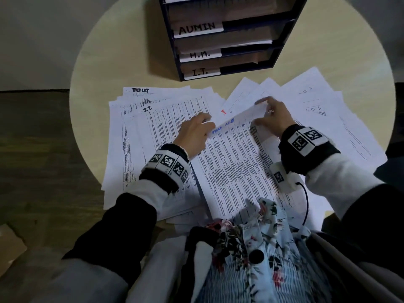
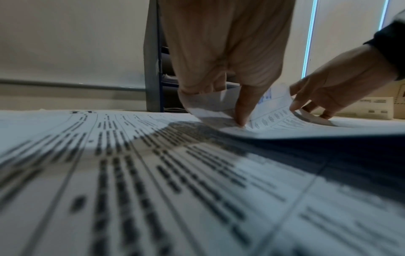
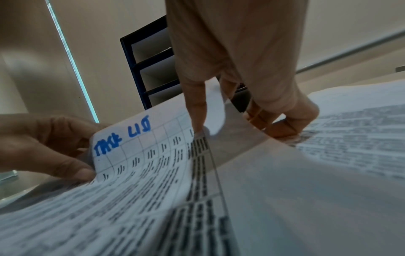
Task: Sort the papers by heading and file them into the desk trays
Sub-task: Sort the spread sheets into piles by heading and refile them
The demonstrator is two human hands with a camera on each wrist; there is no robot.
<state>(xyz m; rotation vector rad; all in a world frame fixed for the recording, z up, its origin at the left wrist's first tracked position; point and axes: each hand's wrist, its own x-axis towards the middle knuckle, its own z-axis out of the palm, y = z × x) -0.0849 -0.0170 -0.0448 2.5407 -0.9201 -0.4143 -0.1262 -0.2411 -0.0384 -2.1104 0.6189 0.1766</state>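
Note:
A printed sheet [image 1: 231, 162] with a blue handwritten heading [image 3: 122, 138] lies on top of the spread papers, its top edge lifted and curled. My left hand [image 1: 196, 130] pinches its top left corner and shows as the left hand [image 3: 54, 147] in the right wrist view. My right hand [image 1: 273, 115] pinches the top right corner, thumb on the printed face. The black stacked desk trays [image 1: 282, 62] stand at the back, labelled ADMIN [image 1: 197, 29], H.M. [image 1: 200, 55] and I.T. [image 1: 200, 72].
A left pile of papers [image 1: 142, 127] shows black headings, the top one I.T. More sheets [image 1: 317, 101] fan out to the right, one with a red mark [image 1: 223, 111]. The round table [image 1: 120, 62] drops to dark floor on the left. A cable [image 1: 306, 200] hangs by my right wrist.

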